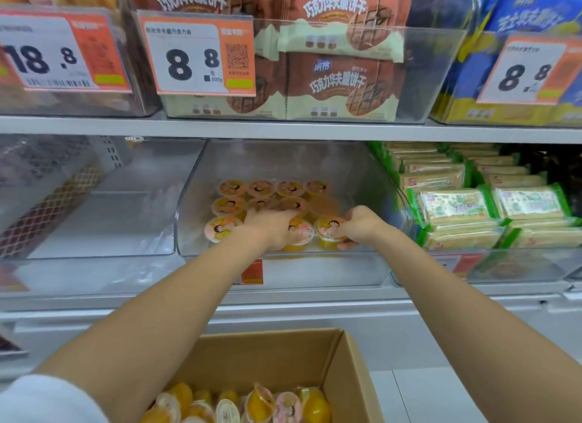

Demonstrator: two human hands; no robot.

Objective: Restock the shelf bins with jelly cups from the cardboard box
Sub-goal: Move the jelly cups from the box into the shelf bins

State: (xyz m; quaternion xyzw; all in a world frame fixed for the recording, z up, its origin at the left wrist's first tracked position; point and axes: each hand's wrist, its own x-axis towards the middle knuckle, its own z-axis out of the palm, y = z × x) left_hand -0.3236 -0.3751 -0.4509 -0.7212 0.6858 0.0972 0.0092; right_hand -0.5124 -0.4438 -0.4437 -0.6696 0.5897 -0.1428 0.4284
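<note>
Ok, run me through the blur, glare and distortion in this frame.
Head view: flat, even light, no hard shadows; the middle price tag reads sharp; the left hand is smeared by motion; pale glare washes the clear bin walls; the 18.8 price tag leans and softens toward the frame's edge, wide-lens distortion.

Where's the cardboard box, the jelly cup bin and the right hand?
cardboard box (271, 359): head view, inside back wall.
jelly cup bin (190, 211): head view, left wall.
right hand (359, 225): head view, knuckles.

white sleeve (47, 397) at the left elbow, left forearm (141, 312) and right forearm (472, 299) bare.
</note>
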